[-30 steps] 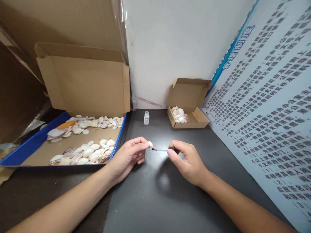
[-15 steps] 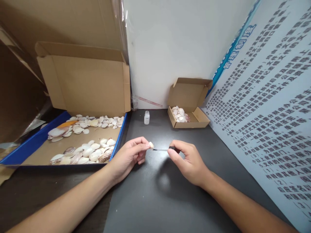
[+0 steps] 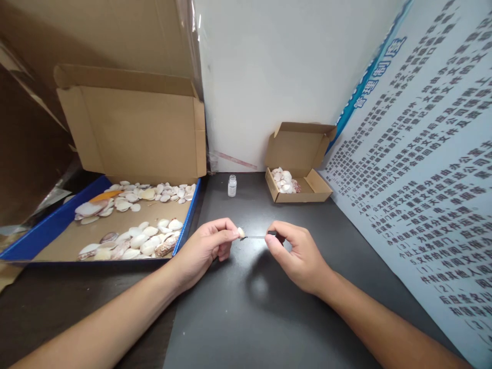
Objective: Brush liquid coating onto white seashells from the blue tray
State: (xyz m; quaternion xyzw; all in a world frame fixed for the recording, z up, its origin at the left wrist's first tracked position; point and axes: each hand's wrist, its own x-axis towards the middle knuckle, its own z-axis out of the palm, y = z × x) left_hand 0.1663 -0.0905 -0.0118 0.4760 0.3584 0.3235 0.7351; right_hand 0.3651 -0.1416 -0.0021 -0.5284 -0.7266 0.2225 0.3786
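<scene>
Between thumb and fingertips, my left hand point(image 3: 213, 240) pinches a small pale seashell point(image 3: 241, 232) above the dark table. My right hand point(image 3: 294, 251) is closed on the black cap of a small brush point(image 3: 254, 237). The brush's thin stem points left, and its dark tip is at the shell's lower edge; whether it touches cannot be made out. Beyond the hands, a small clear glass bottle point(image 3: 232, 187) with a label stands upright without a cap.
On the left lies an open blue-edged cardboard box point(image 3: 134, 132) with two groups of seashells point(image 3: 140, 241). A smaller open cardboard box point(image 3: 302, 197) at the back right holds more shells point(image 3: 284, 180). A printed board point(image 3: 415, 179) slants along the right side; a white panel point(image 3: 269, 77) stands behind.
The shell in my left hand has shifted slightly to the right and tilted a little. The brush stays nearly in place, its tip now closer under the shell's edge.
</scene>
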